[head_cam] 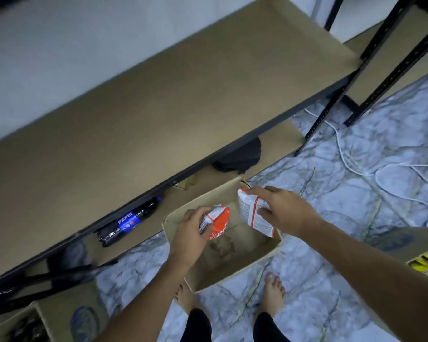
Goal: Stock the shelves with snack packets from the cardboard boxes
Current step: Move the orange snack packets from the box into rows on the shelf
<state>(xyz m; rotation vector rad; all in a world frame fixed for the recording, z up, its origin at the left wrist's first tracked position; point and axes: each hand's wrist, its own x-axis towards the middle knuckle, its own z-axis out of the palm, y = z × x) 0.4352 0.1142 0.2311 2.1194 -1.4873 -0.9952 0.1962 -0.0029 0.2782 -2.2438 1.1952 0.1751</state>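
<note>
A pale, plain wall stands behind dark metal racking uprights. The grey-white marble-patterned floor carries a loose white cable. The light is dim and bluish.

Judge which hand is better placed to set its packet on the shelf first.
Left, probably: the left hand and its packet hover nearer the shelf; the right hand is farther out.

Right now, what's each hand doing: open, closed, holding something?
Left hand: closed on a red and white snack packet over the cardboard box.
Right hand: closed on a white snack packet.
</note>
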